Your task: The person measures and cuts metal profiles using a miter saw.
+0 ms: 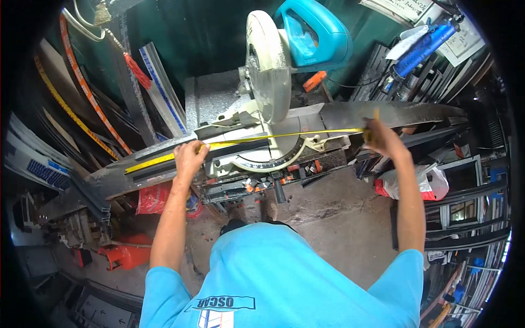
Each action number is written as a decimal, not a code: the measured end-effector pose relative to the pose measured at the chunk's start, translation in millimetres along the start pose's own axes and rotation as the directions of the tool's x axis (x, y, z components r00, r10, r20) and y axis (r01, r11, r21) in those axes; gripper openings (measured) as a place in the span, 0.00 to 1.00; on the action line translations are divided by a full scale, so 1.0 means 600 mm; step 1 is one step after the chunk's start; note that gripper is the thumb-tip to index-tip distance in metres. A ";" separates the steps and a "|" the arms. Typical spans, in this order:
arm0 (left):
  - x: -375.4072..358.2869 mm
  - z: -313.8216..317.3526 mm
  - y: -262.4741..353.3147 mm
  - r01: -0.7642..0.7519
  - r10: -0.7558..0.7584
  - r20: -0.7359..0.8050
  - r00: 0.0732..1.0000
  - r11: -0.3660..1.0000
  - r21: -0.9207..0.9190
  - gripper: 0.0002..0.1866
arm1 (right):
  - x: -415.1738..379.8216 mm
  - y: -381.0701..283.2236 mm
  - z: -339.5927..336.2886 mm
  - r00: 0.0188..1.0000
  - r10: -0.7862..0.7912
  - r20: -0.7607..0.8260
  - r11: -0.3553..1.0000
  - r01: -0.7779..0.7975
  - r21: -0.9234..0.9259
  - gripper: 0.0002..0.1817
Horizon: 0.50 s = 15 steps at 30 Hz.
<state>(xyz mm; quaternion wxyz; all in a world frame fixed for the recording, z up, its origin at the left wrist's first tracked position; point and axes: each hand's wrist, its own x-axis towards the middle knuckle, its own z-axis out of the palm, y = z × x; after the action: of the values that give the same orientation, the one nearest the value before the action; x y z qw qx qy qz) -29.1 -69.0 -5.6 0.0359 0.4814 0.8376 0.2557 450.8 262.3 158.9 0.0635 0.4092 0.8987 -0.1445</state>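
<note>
A yellow tape measure blade [295,134] stretches across the base of a miter saw [269,76]. My left hand [188,159] pinches the blade left of the saw, over a dark profile bar [240,149] lying along the bench. The blade's free end reaches past that hand to the left. On the right, my right hand [385,141] is closed around the tape measure's case, which is mostly hidden by the fingers and slightly blurred. The saw head is raised behind the tape, with its teal motor housing [320,35] at the back.
Long profiles [164,90] lean against the wall at the left, more [377,68] at the right. A blue caulking gun [421,54] stands at the back right. Orange and dark offcuts [306,172] lie beneath the saw. Plastic bags [432,183] and frames [465,210] are at the right.
</note>
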 end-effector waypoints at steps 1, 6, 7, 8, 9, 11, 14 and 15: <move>0.000 -0.004 0.004 0.022 -0.022 0.029 0.999 1.000 0.005 0.19 | -0.026 0.066 -0.013 0.991 -0.067 -0.114 0.997 0.061 -0.054 0.46; -0.003 -0.001 0.004 0.042 -0.042 0.029 0.999 0.999 -0.014 0.20 | -0.168 0.311 -0.079 0.901 0.299 -0.314 0.954 -0.285 0.091 0.41; -0.003 0.000 0.003 0.036 -0.036 0.028 0.999 0.999 -0.007 0.20 | -0.183 0.318 -0.073 0.901 0.298 -0.314 0.955 -0.285 0.088 0.41; -0.002 0.000 0.002 0.028 -0.028 0.027 0.999 1.000 0.001 0.20 | -0.195 0.326 -0.058 0.845 0.406 -0.348 0.912 -0.397 0.100 0.37; -0.001 -0.001 0.003 0.024 -0.024 0.027 0.999 1.000 0.000 0.20 | -0.205 0.333 -0.037 0.774 0.507 -0.380 0.857 -0.502 0.119 0.34; -0.002 -0.002 0.003 0.034 -0.034 0.044 0.998 0.999 0.001 0.20 | -0.214 0.318 0.044 0.718 0.450 -0.531 0.872 -0.482 0.087 0.27; -0.005 0.001 0.003 0.009 -0.009 0.004 1.000 1.000 -0.016 0.19 | -0.209 0.294 0.215 0.698 0.533 -0.477 0.826 -0.308 0.473 0.19; -0.006 0.002 0.002 0.013 -0.013 0.004 1.000 1.000 -0.013 0.19 | -0.199 0.285 0.283 0.729 0.593 -0.343 0.676 -0.218 0.704 0.16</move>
<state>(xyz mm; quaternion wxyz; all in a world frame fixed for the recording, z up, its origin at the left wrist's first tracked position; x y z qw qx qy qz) -26.1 -71.0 -6.8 0.0423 0.4763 0.8390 0.2597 657.7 230.4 -10.4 -0.3017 0.6274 0.6570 -0.2893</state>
